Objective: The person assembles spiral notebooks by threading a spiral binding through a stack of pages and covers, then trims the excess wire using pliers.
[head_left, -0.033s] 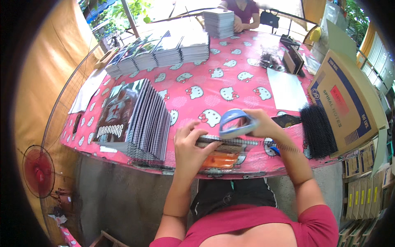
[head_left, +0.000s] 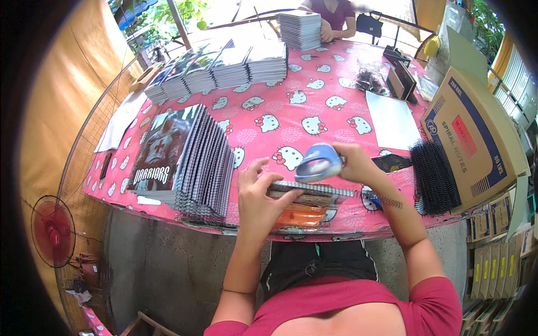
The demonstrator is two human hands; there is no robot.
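Near the desk [head_left: 314,120] edge, the left hand [head_left: 259,197] presses one spiral notebook [head_left: 305,193]; the right hand [head_left: 354,162] grips a blue tool [head_left: 318,162]. A finished pile [head_left: 193,162] sits left; black coils [head_left: 434,176] remain right.

Notebook stack [head_left: 193,162] lies left of spiral notebook [head_left: 308,193], coils [head_left: 434,176] right

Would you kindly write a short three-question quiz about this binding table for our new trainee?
1. True or false: the right hand holds a blue tool.
2. What does the left hand press down: (a) the spiral notebook, (b) the cardboard box, (c) the red fan?
3. What lies right of the notebook, beside the box?

Key: 1 true; 2 a; 3 a bunch of black binding spirals.
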